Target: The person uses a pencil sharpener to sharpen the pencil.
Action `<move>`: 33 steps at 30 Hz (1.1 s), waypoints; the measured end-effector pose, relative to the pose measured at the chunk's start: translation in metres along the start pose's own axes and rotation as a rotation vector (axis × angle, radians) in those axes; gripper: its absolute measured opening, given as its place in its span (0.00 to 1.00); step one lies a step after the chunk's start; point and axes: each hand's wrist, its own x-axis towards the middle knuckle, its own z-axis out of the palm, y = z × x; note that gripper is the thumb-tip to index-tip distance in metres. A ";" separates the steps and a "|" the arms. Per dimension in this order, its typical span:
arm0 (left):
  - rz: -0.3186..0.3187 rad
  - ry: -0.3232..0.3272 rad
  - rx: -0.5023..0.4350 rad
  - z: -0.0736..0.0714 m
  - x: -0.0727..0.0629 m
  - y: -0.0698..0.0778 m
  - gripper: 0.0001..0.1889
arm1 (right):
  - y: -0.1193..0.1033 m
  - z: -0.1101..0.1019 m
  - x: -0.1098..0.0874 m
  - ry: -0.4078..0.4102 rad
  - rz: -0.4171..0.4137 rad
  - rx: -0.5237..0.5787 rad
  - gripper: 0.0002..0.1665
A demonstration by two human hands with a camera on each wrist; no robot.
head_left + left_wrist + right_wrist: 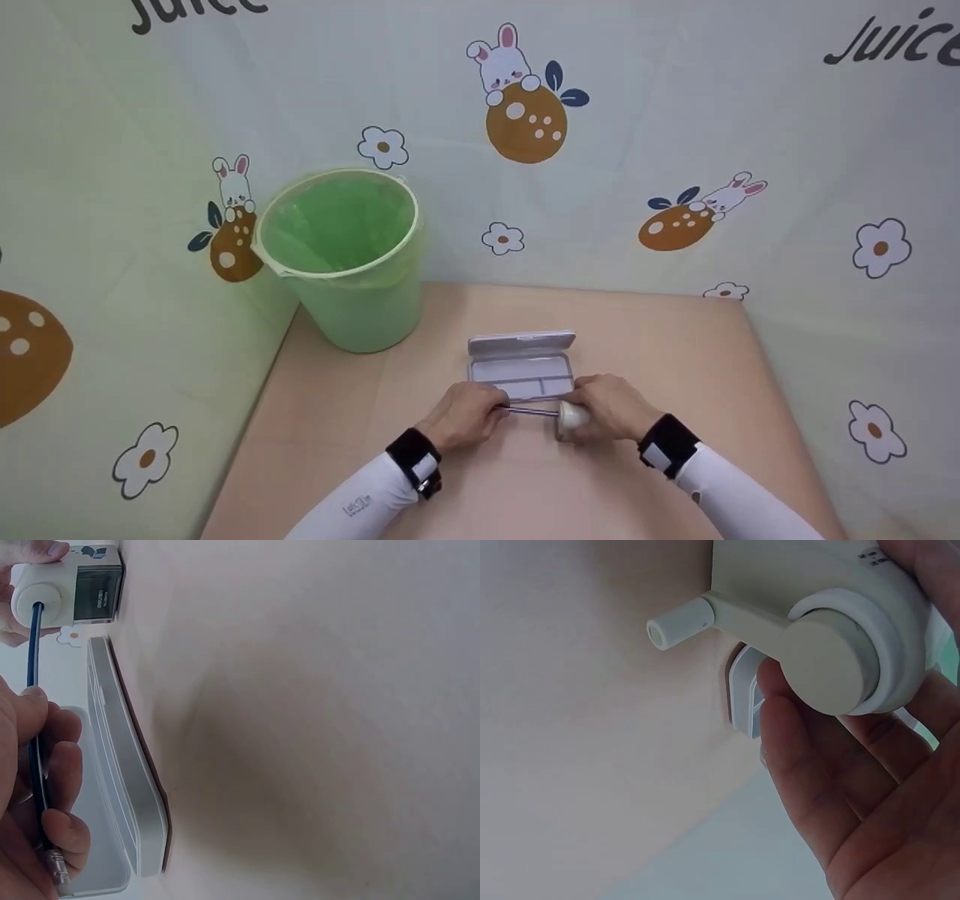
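A dark pencil [34,660] runs between my two hands, its far end in the hole of a white crank pencil sharpener [45,604]. My left hand [466,415] grips it, fingers curled round the shaft towards the metal-banded end. My right hand [616,406] holds the sharpener's body; in the right wrist view the crank handle [681,622] sticks out to the left. A dark see-through drawer [97,594] shows at the sharpener's bottom. Just beyond both hands an opened pale pencil case [517,369] lies on the table, its lid [521,343] raised at the back.
A green bucket [367,319] with a green liner stands at the table's back left corner. Cloth walls [600,172] printed with rabbits and flowers surround the pinkish table [660,337] at the back and sides.
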 end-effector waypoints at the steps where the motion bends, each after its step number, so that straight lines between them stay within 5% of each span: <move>1: 0.002 0.009 -0.001 0.000 0.000 0.000 0.04 | 0.000 0.000 0.000 0.002 0.001 0.002 0.24; 15: 0.010 -0.005 -0.044 0.002 0.011 0.013 0.05 | -0.004 0.003 0.001 0.010 0.030 0.014 0.25; 33: 0.012 0.011 0.040 0.006 0.018 0.019 0.07 | -0.003 0.003 -0.003 0.003 -0.004 -0.043 0.24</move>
